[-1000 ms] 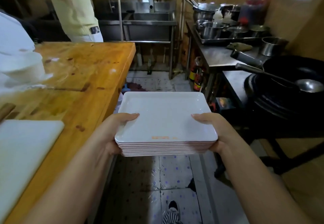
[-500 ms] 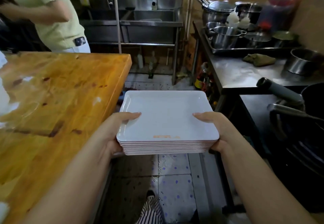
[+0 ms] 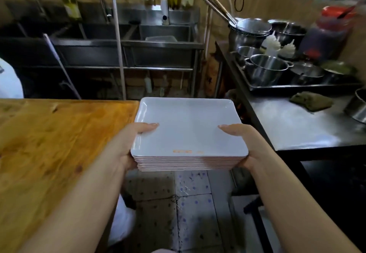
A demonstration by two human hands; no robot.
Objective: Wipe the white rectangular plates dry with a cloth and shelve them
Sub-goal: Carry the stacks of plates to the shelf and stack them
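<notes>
Stack of white rectangular plates [image 3: 189,134] at frame centre, held level in the air over the tiled floor [image 3: 190,203], in the gap between the wooden table [image 3: 55,144] at left and the steel counter [image 3: 293,126] at right. Top plate has a small orange mark near its front edge.

Left hand [image 3: 126,145] grips the stack's left side: thumb lies flat on the top plate, fingers go under the stack and are hidden. Right hand [image 3: 245,144] grips the right side the same way, thumb on top pointing inward, fingers hidden below. Both forearms run in from the bottom corners of the frame.

Upper centre: double steel sink [image 3: 126,50] against the wall, taps above it, a white pole leaning in front. Upper right: tray of steel pots [image 3: 265,70] on the counter, squeeze bottles and a dark jar with red lid [image 3: 326,33] behind. Greenish cloth [image 3: 311,102] lies on the counter right of the stack, well apart from it. Image is slightly blurred at the right edge.
</notes>
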